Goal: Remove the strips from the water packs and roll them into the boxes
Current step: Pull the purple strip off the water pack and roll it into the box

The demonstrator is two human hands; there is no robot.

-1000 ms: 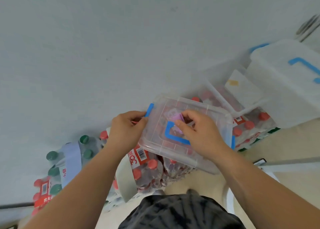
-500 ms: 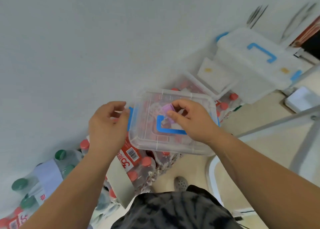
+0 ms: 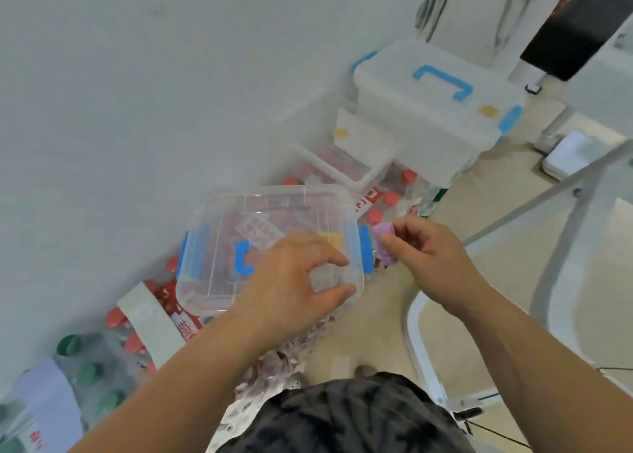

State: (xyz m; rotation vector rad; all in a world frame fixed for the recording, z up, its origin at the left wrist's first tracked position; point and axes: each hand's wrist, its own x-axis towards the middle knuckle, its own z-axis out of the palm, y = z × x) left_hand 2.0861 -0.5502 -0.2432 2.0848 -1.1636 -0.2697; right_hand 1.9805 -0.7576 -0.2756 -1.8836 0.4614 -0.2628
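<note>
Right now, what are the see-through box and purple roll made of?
The clear box with blue latches looks like hard, glossy plastic: you can see right through its lid and walls. The small purple roll pinched by the right hand looks soft and matte, maybe fabric or tape.

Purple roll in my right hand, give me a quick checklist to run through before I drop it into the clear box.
1. Grip on the purple roll: ok, the right hand pinches it between thumb and fingers.
2. Roll wound up: ok, it shows as a compact roll.
3. Clear box steadied: ok, the left hand grips its near right corner.
4. Lid off: not ok, it sits on the box.
5. Right latch released: cannot tell.
6. Box footing: cannot tell; water packs lie under it.
</note>
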